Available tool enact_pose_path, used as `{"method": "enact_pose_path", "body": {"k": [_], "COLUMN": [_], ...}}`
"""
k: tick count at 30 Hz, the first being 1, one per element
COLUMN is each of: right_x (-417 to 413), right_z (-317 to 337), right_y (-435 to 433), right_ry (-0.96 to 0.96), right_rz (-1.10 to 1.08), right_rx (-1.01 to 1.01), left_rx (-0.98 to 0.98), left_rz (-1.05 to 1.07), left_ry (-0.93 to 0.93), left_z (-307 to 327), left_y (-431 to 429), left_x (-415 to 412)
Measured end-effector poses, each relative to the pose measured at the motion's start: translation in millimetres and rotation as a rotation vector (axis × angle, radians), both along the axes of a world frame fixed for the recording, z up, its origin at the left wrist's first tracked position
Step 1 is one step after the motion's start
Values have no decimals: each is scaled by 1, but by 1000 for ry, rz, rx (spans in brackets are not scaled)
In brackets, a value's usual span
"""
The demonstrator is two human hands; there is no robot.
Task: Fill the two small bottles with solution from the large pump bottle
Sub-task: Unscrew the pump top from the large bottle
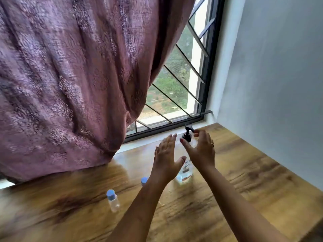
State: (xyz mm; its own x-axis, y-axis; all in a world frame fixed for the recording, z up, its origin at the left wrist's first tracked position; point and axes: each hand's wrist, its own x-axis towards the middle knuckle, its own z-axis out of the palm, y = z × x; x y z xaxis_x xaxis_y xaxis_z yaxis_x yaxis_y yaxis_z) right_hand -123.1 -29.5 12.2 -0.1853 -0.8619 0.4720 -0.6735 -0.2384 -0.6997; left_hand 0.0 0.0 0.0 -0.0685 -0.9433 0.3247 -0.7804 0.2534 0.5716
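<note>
The large clear pump bottle (185,170) with a black pump head stands on the wooden table (244,172) near the window. My left hand (166,158) is spread open just left of it, fingers apart and touching nothing. My right hand (201,147) curves open around the bottle's upper part beside the pump, and I cannot see it gripping. One small clear bottle with a blue cap (113,200) stands at the near left. A second small bottle (144,180) shows only its blue cap, the rest hidden behind my left forearm.
A purple patterned curtain (78,84) hangs over the table's left back. A barred window (183,88) and its sill lie behind the pump bottle. A white wall (279,67) bounds the table on the right.
</note>
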Motion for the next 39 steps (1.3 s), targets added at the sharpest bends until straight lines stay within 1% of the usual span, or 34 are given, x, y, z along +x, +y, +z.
{"method": "enact_pose_path", "body": {"k": [2,4,7,11,14,16,20,23,26,28,32,33,36,39], "right_x": [1,4,4,0,-7,-13,-27,-39,-49,-51,-42,-40,-36,-40], "right_z": [5,7,4,6,8,10,16,19,25,22,8,6,4,3], "right_y": [-9,-16,-20,-20,-19,-17,-10,-4,8,14,25,28,38,46], "right_ry": [8,28,-22,-49,-56,-55,-137,-272,-422,-412,-314,-305,-349,-378], "right_rz": [33,50,83,160,205,248,439,616,749,752,512,483,499,599], "right_rx": [65,84,57,15,16,25,123,269,393,415,311,283,226,208], "left_rx": [17,80,148,175,186,232,419,528,609,642,670,664,607,510], "left_rz": [-10,-2,-6,-8,-69,-110,-234,-352,-434,-473,-503,-501,-460,-357], "left_ry": [60,115,148,190,194,215,479,591,648,665,664,658,640,604], "left_z": [-1,-1,-4,-7,-6,-6,-2,4,7,6,7,7,3,-5], "left_y": [-7,-11,-17,-21,-23,-26,-30,-26,-17,-12,2,7,21,31], "left_x": [-5,-9,-14,-14,-13,-9,6,12,13,13,13,11,6,-5]}}
